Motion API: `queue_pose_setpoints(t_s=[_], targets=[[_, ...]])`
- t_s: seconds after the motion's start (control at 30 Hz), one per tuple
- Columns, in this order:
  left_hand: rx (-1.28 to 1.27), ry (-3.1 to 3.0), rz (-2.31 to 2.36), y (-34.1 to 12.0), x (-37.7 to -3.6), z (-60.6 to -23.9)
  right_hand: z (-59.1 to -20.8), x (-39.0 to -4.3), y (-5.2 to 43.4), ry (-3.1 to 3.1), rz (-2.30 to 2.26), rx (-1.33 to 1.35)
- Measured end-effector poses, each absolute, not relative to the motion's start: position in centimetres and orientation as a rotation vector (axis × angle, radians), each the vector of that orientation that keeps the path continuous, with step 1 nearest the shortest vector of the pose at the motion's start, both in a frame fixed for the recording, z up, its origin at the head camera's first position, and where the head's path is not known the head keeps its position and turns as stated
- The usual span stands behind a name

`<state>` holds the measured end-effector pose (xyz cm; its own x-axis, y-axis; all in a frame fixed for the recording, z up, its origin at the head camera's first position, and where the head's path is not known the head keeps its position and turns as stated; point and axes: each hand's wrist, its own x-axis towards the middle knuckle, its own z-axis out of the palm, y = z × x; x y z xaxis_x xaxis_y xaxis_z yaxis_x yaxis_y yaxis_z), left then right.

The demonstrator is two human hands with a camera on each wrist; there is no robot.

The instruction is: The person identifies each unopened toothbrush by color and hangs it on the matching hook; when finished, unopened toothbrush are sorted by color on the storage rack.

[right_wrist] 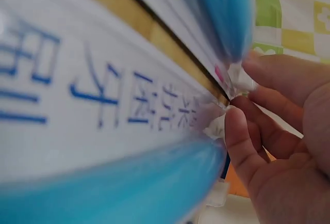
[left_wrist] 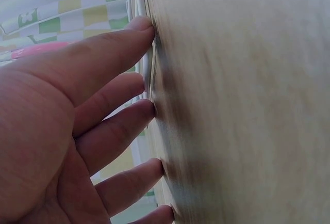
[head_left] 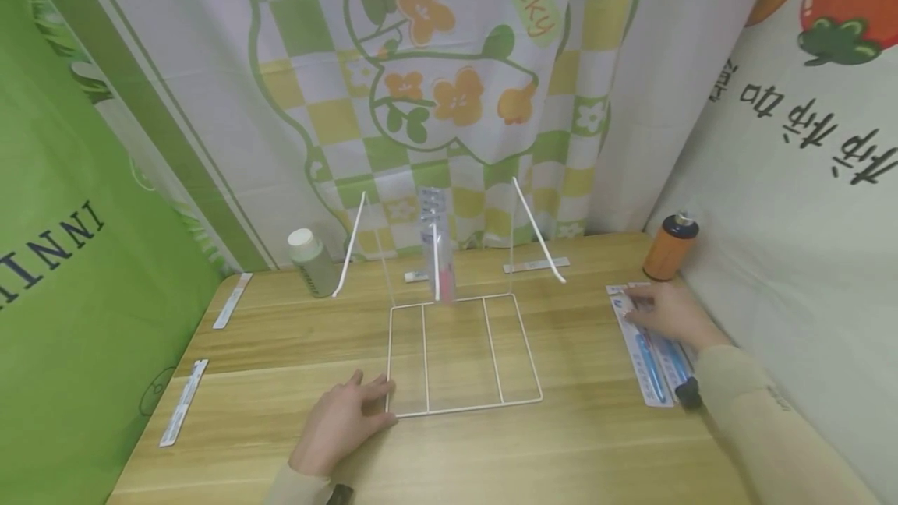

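Observation:
A white wire rack stands on the table with its base toward me. My left hand lies at the base's front left corner, fingers spread and fairly straight. In the left wrist view the thumb touches the white wire, and other fingertips meet the wood. At the right, two packaged blue toothbrushes lie side by side: the left toothbrush pack and the right toothbrush pack. My right hand pinches the top end of the packs with curled fingers; their tips are partly hidden.
Several clear packs hang on the rack's middle hook. Behind stand a pale bottle and an orange bottle. Slim packs lie along the left edge, another pack behind the rack. Curtains enclose the table.

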<state>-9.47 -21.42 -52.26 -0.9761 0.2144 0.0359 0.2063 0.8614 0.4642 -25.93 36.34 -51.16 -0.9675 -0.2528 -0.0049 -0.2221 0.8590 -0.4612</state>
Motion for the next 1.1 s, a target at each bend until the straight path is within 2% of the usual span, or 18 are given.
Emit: queue_pose_setpoints(t_s=[1.1], targets=[[0.333,3.027,0.731,-21.5,-9.4,-52.4,-50.8,-25.4,35.2,3.007,-0.810,-0.287]])
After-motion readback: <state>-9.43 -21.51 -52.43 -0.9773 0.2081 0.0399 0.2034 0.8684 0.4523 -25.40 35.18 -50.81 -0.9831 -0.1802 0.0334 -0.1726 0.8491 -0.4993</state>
